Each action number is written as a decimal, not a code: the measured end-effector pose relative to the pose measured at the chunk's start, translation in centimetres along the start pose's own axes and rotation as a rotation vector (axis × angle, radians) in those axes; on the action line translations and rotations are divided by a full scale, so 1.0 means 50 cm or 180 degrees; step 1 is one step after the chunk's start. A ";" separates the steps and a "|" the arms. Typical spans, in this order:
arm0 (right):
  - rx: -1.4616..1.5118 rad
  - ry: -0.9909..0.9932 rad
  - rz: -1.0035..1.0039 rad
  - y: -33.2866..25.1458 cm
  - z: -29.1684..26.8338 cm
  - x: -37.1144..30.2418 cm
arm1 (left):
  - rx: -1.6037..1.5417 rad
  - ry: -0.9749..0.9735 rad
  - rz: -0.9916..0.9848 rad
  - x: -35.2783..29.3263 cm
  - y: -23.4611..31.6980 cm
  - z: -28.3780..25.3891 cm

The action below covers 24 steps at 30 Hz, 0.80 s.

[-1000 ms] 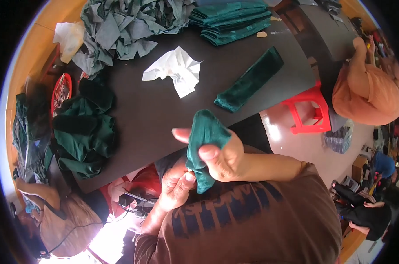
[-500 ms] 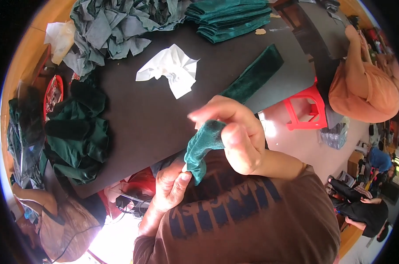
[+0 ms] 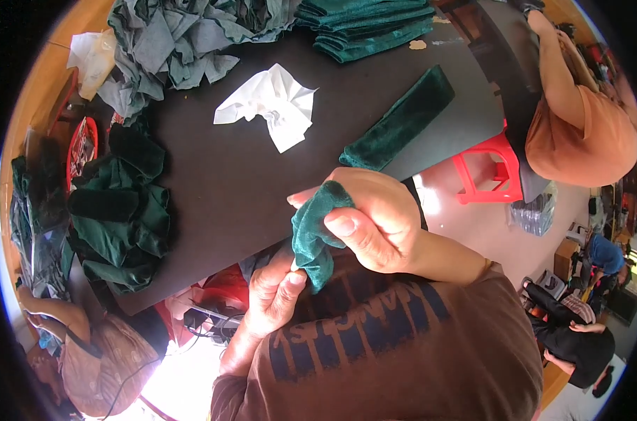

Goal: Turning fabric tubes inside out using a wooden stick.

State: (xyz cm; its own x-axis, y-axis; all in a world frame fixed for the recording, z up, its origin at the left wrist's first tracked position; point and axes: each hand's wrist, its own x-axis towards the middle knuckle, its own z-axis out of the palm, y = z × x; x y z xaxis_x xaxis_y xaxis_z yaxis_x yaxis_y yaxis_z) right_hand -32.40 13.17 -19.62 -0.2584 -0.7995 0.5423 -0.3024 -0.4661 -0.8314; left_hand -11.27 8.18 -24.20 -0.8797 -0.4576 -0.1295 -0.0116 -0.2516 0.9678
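Observation:
A bunched piece of dark green velvet fabric (image 3: 313, 235) hangs between my two hands, above my lap at the table's near edge. My left hand (image 3: 273, 295) pinches its lower end between thumb and fingertips; a small pale tip shows at that pinch, too small to name. My right hand (image 3: 374, 217) is wrapped round the upper end, thumb pressed on the cloth. Just beyond the right hand, a flat green velvet strip (image 3: 402, 119) lies slantwise on the dark table (image 3: 213, 182).
A crumpled white paper (image 3: 269, 105) lies mid-table. Behind it are a heap of grey-green cloth pieces (image 3: 171, 49) and a stack of folded green velvet (image 3: 364, 24). Loose green velvet (image 3: 122, 210) piles at left by a red basket (image 3: 81, 147). A red stool (image 3: 490, 172) and other people surround the table.
My right hand has closed its thumb and fingers down onto the velvet and shifted slightly left. The fabric has bunched up more. My left hand keeps its pinch in nearly the same place.

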 end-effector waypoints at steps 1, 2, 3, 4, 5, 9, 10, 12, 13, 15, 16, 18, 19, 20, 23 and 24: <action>-0.0011 -0.0040 0.0100 -0.005 -0.005 0.002 | -0.0028 0.0024 -0.0018 -0.002 -0.001 -0.002; -0.0012 -0.0034 0.0101 -0.009 -0.008 0.002 | -0.0025 0.0019 -0.0020 -0.002 0.000 -0.004; 0.0039 -0.0003 0.0256 -0.013 -0.010 0.002 | 0.0160 -0.0014 -0.0055 -0.002 0.002 -0.007; 0.0090 0.0029 0.0413 -0.017 -0.013 0.003 | 0.0345 -0.0049 -0.0091 -0.002 0.003 -0.009; -0.0061 -0.0089 0.0443 -0.026 -0.021 0.009 | 0.0347 -0.0050 -0.0097 -0.002 0.002 -0.008; 0.0007 -0.0280 0.0160 -0.008 -0.011 -0.004 | 0.0216 0.0002 -0.0023 0.004 -0.001 -0.004; 0.0006 -0.0279 0.0162 -0.010 -0.018 -0.003 | 0.0185 -0.0008 0.0005 0.006 -0.001 -0.004; -0.0007 -0.0574 0.0392 -0.013 -0.033 0.003 | 0.0237 0.0046 0.0013 0.002 -0.008 -0.005; -0.0011 -0.0536 0.0296 -0.009 -0.033 0.004 | 0.0289 0.0102 0.0023 0.000 -0.010 -0.005; -0.0161 -0.0746 0.0386 -0.019 -0.051 0.015 | 0.0459 0.0139 0.0139 0.007 -0.006 -0.005; -0.0314 -0.0954 0.0475 -0.023 -0.058 0.020 | 0.0629 0.0174 0.0254 0.009 -0.004 -0.005; -0.0306 -0.0875 0.0446 -0.021 -0.060 0.022 | 0.0720 0.0148 0.0174 0.011 -0.004 -0.011; -0.0288 -0.0806 0.0414 -0.021 -0.061 0.022 | 0.0814 0.0137 0.0093 0.012 -0.004 -0.013; -0.0287 -0.0804 0.0419 -0.023 -0.062 0.023 | 0.0812 0.0135 0.0088 0.013 -0.002 -0.015; -0.0053 -0.0724 0.0696 -0.030 -0.066 0.023 | 0.1361 0.0153 0.0339 0.023 0.012 -0.017; -0.0086 -0.0794 0.0656 -0.030 -0.069 0.023 | 0.1407 0.0130 0.0410 0.025 0.015 -0.015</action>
State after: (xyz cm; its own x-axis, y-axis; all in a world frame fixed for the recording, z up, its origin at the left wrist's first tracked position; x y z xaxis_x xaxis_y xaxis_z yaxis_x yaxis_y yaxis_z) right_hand -35.40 14.26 -17.37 -0.0850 -0.9457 0.3136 -0.2921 -0.2773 -0.9153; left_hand -12.03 6.80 -23.81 -0.8679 -0.4966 -0.0021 -0.1130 0.1932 0.9746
